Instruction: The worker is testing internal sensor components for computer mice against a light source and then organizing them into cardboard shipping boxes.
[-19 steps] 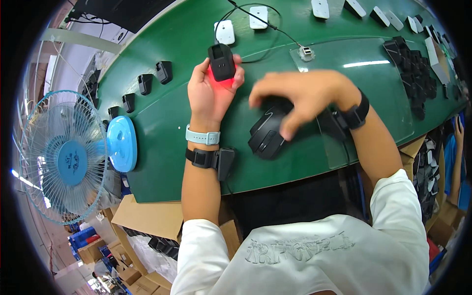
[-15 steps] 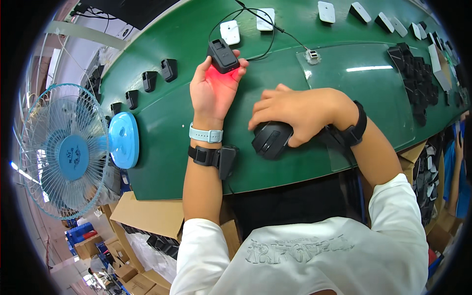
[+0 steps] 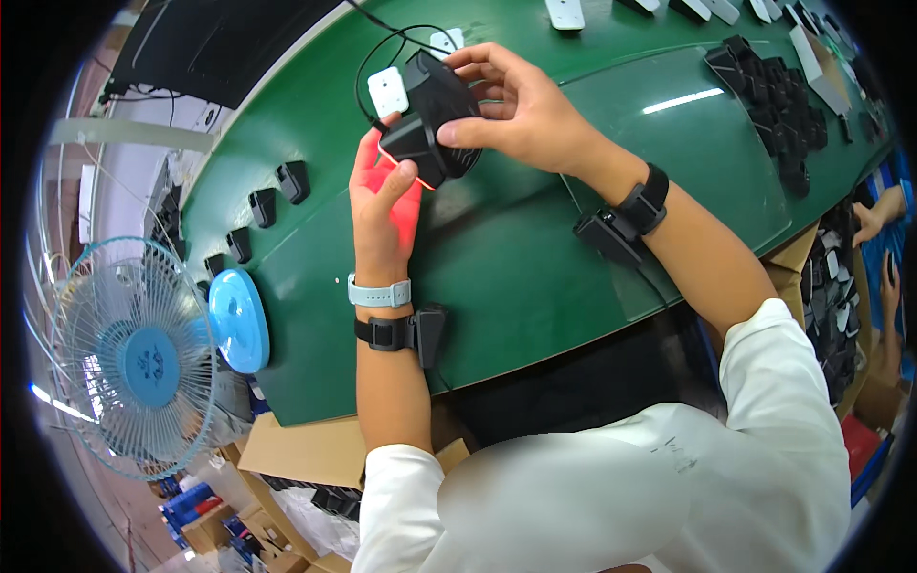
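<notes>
In my left hand [image 3: 382, 215] is a small black box-shaped device [image 3: 409, 151], its underside casting red light onto my palm and fingers. My right hand [image 3: 521, 119] grips a rounded black object shaped like a computer mouse [image 3: 442, 100], thumb on its near side and fingers over the far side. The two black things meet or overlap above the green table [image 3: 506, 296]; whether they touch is hard to tell. Just behind them lie a white plate-like piece [image 3: 389, 93] and a looped black cable [image 3: 359, 81].
Several black devices [image 3: 293, 181] stand in a row at left, beside a blue fan [image 3: 153, 368]. Black parts [image 3: 764, 110] are heaped at right, near an open white box [image 3: 820, 72]. Cardboard boxes [image 3: 306, 444] flank the table's near edge. Another person's hand [image 3: 869, 222] shows at far right.
My right hand has lifted the mouse-shaped object off the table and brought it up and left to the device in my left hand. The head view has shifted somewhat.
</notes>
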`<move>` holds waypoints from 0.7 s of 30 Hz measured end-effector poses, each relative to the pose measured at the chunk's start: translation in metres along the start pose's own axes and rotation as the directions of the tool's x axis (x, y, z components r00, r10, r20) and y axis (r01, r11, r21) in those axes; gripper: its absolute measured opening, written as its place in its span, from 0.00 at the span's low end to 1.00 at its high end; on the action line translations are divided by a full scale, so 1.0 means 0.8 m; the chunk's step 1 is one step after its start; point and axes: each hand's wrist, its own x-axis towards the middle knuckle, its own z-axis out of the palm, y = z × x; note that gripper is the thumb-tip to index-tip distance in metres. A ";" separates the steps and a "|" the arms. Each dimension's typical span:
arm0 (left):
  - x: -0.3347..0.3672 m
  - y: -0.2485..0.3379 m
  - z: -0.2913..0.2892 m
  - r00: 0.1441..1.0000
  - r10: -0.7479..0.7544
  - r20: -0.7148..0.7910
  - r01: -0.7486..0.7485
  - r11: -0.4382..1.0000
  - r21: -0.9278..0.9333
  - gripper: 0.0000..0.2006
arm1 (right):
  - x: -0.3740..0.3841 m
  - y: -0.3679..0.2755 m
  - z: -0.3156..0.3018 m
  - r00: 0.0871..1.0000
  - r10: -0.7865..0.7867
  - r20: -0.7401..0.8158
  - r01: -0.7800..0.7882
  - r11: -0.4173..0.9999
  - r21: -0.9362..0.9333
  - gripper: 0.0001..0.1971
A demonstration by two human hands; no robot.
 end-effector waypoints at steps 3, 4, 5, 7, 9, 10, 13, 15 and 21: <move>-0.003 -0.004 0.003 1.000 -0.012 0.024 0.011 0.998 0.064 0.34 | -0.010 -0.009 -0.003 0.998 -0.051 -0.028 0.050 0.997 -0.063 0.35; -0.003 -0.005 0.002 0.999 -0.002 0.038 -0.001 0.997 0.079 0.35 | -0.012 -0.014 -0.003 0.996 -0.093 -0.009 0.091 0.988 -0.128 0.36; -0.005 -0.005 0.000 1.000 -0.010 0.025 0.007 0.993 0.114 0.37 | -0.015 -0.019 -0.002 0.991 -0.133 -0.014 0.129 0.978 -0.166 0.36; -0.005 -0.007 -0.005 0.999 -0.018 0.031 0.014 0.995 0.103 0.38 | -0.016 -0.026 -0.004 0.988 -0.152 0.003 0.150 0.969 -0.198 0.36; -0.011 0.001 -0.009 0.999 -0.018 0.031 0.016 0.997 0.070 0.33 | -0.010 -0.025 0.007 0.985 -0.167 0.049 0.174 0.959 -0.225 0.36; -0.009 0.001 -0.014 0.999 -0.045 0.007 0.045 0.999 0.007 0.30 | -0.009 -0.018 0.010 0.983 -0.165 0.075 0.177 0.963 -0.205 0.36; -0.008 0.003 -0.040 0.983 -0.111 -0.144 0.073 0.966 -0.248 0.21 | -0.003 -0.005 0.020 0.951 -0.262 0.166 0.296 0.926 -0.234 0.32; 0.004 -0.008 -0.034 0.997 -0.046 -0.063 0.032 0.976 -0.213 0.18 | -0.004 -0.024 0.000 0.844 -0.108 0.525 0.285 0.920 -0.268 0.31; 0.013 -0.020 -0.035 0.916 0.039 -0.398 -0.028 0.999 0.033 0.13 | -0.030 -0.037 0.051 0.472 0.237 0.849 0.348 0.835 -0.427 0.32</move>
